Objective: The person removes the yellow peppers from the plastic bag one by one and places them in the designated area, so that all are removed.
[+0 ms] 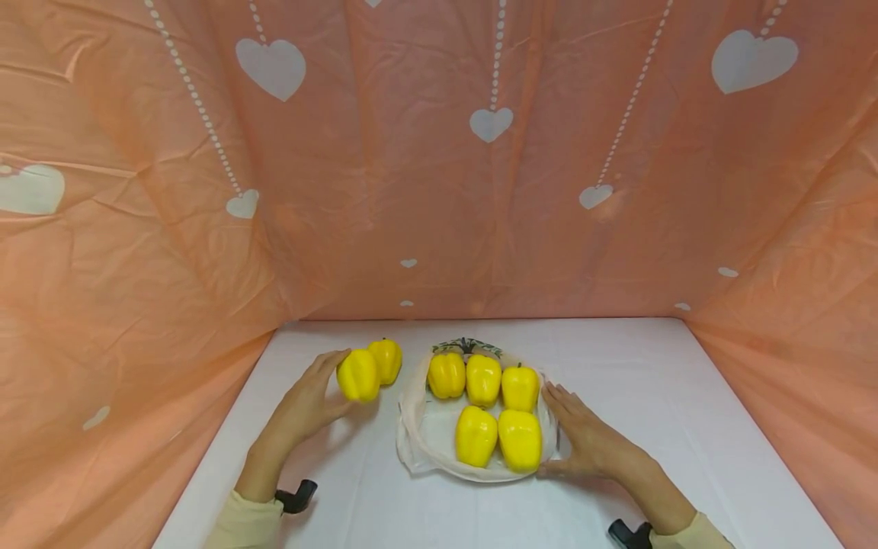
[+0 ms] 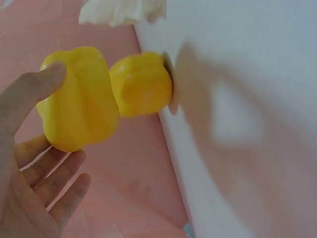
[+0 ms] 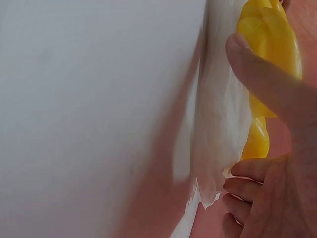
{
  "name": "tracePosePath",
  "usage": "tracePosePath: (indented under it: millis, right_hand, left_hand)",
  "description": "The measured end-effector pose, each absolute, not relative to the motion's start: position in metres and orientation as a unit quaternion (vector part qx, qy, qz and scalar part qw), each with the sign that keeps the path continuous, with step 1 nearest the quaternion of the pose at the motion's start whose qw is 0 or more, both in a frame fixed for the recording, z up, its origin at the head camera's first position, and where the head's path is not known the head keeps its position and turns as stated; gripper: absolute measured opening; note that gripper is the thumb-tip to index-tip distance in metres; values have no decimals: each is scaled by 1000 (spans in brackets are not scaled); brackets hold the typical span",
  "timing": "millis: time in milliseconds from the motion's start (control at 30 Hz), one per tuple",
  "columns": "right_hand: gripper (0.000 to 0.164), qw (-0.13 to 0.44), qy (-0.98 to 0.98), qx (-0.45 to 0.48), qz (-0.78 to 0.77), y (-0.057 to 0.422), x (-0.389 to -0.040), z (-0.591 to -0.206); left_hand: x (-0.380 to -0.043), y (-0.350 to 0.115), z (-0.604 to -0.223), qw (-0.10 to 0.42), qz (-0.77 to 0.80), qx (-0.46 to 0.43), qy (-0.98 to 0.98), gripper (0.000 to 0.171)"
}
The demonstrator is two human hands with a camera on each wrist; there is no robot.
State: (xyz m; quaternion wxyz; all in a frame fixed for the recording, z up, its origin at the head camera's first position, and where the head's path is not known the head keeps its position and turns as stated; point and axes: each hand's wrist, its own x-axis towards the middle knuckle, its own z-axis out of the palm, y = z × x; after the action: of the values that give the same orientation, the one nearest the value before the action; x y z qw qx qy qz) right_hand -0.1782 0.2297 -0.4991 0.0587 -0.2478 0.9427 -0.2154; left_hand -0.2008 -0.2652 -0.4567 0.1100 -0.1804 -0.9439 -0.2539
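Note:
My left hand (image 1: 307, 406) holds a glossy yellow bell pepper (image 1: 358, 375) above the table, left of a cream cloth bag (image 1: 411, 427). In the left wrist view the thumb lies across the held pepper (image 2: 81, 101), with fingers at its lower end. Behind it, another yellow bell pepper (image 1: 386, 361) sits on the table. Several more yellow bell peppers (image 1: 476, 436) lie inside the bag's wide, round opening. My right hand (image 1: 591, 438) rests against the bag's right side, fingers extended; in the right wrist view its thumb is by a pepper (image 3: 275, 44).
A white-covered table (image 1: 357, 496) carries everything. Peach cloth with white hearts (image 1: 490, 123) encloses it at the back and both sides. A dark green print (image 1: 466, 347) shows on the bag's far edge. Black wrist mounts (image 1: 297, 497) sit at both wrists.

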Motion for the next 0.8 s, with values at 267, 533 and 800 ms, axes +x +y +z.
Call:
tracePosePath:
  millis: [267, 533, 800]
  right_hand:
    - [134, 61, 942, -247, -221, 230, -178, -499]
    - [135, 61, 942, -246, -220, 231, -179, -501]
    - [134, 60, 941, -247, -225, 231, -179, -500]
  left_hand:
    - [-211, -283, -455, 101, -263, -183, -942, 85]
    - [-224, -295, -464, 105, -263, -189, -940, 85]
    - [-237, -303, -473, 94, -271, -185, -940, 83]
